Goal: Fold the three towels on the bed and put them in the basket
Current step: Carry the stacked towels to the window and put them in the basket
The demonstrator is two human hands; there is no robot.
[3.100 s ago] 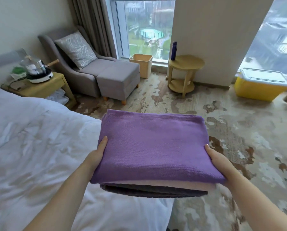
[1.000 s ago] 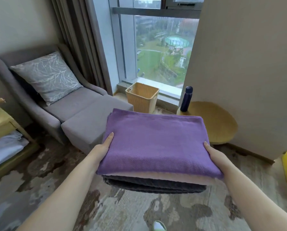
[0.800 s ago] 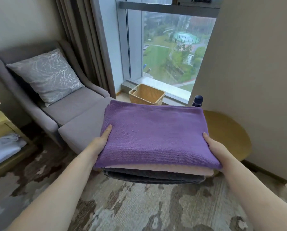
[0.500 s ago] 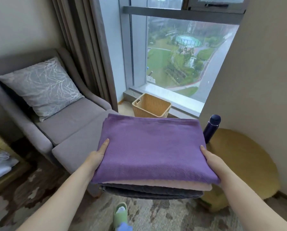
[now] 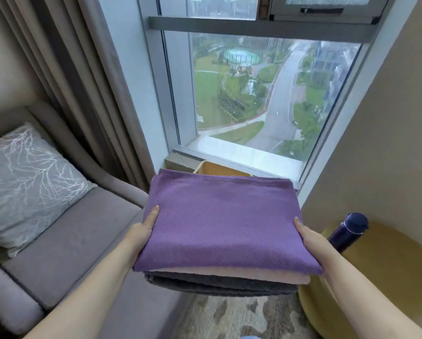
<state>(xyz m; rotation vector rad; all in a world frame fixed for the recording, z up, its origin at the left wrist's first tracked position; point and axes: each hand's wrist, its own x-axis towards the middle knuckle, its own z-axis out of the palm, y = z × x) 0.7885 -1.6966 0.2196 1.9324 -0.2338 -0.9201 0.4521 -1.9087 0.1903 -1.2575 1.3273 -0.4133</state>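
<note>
Purple-topped towel stack (image 5: 219, 223) between left hand (image 5: 141, 234) and right hand (image 5: 310, 238), near basket (image 5: 219, 170)

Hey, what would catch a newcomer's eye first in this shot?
The stack of towels, purple on top, fills the centre, held at its sides by the left hand and right hand. Behind it a wicker basket peeks out under the window, and a dark blue bottle stands on the yellow table at right.
</note>
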